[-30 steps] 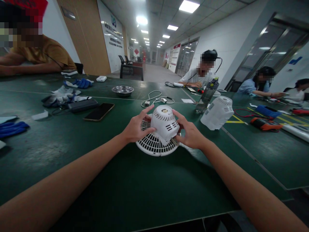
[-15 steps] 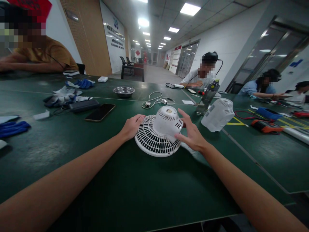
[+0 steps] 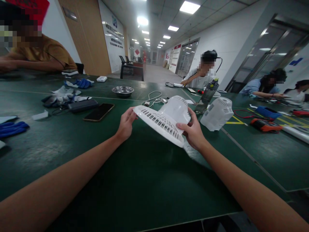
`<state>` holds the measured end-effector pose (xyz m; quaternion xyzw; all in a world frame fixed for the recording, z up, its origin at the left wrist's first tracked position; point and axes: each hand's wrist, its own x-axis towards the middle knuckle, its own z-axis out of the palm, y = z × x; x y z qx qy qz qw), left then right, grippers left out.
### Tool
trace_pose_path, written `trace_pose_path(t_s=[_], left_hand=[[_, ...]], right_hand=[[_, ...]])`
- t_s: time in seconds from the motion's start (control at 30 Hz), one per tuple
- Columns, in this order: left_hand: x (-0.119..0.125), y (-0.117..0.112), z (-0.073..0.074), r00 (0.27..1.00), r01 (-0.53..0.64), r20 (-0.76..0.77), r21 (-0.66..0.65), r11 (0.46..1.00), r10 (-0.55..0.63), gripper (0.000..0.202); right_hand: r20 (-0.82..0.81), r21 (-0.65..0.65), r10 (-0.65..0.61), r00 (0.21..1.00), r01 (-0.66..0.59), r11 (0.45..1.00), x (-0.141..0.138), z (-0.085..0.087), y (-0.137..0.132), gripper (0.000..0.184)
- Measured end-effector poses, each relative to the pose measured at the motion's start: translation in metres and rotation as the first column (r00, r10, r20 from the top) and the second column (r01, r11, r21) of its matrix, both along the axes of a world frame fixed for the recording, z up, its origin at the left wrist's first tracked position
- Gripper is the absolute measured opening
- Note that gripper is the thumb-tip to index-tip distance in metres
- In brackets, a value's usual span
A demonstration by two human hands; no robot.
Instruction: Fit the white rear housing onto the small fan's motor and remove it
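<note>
A white fan head, a round grille with a domed motor housing on its back, is lifted off the green table and tilted up toward the right. My left hand grips the grille's left rim. My right hand is closed on the right side, with fingers on the motor housing and thumb under the grille. A second white fan housing lies on the table just right of my right hand.
A black phone, a dark power bank, gloves, a steel bowl and a white cable lie on the table behind. A water bottle stands near the second housing. Other people sit at the far left and right.
The fan head lay flat on the table with my hands around its housing; now both hands have raised it and tipped it, left rim low, housing pointing up and right.
</note>
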<state>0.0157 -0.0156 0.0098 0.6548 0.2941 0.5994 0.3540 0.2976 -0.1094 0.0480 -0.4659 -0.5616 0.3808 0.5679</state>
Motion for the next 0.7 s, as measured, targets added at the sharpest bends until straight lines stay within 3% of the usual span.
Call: trace_pose_path(t_s=[0.1,0.2,0.3,0.53,0.63,0.7], left_hand=[[0.003,0.002,-0.005,0.996,0.080,-0.043,-0.036,0.996,-0.081,0.049],[0.008,0.000,-0.009,0.987,0.163,0.028,-0.197,0.967,-0.160,0.043],[0.012,-0.004,-0.010,0.990,0.133,0.095,-0.319,0.938,-0.108,0.035],[0.015,-0.011,-0.002,1.000,-0.010,0.001,-0.262,0.965,0.011,0.023],[0.016,-0.013,-0.001,0.999,-0.040,-0.007,-0.232,0.972,0.040,0.023],[0.016,-0.013,-0.002,0.999,-0.046,-0.011,-0.220,0.974,0.045,0.022]], right_hand=[[-0.215,-0.138,0.079,0.973,-0.111,0.984,-0.011,-0.004,-0.001,0.079],[-0.307,-0.263,0.213,0.927,-0.298,0.918,-0.020,-0.008,-0.004,0.048],[-0.322,-0.308,0.290,0.901,-0.389,0.868,-0.022,-0.011,-0.003,0.036],[-0.293,-0.274,0.280,0.914,-0.360,0.892,-0.020,-0.016,0.003,0.036],[-0.262,-0.211,0.164,0.951,-0.222,0.952,-0.011,-0.019,0.012,0.052],[-0.133,-0.138,0.084,0.988,-0.103,0.985,0.006,-0.020,0.021,0.068]])
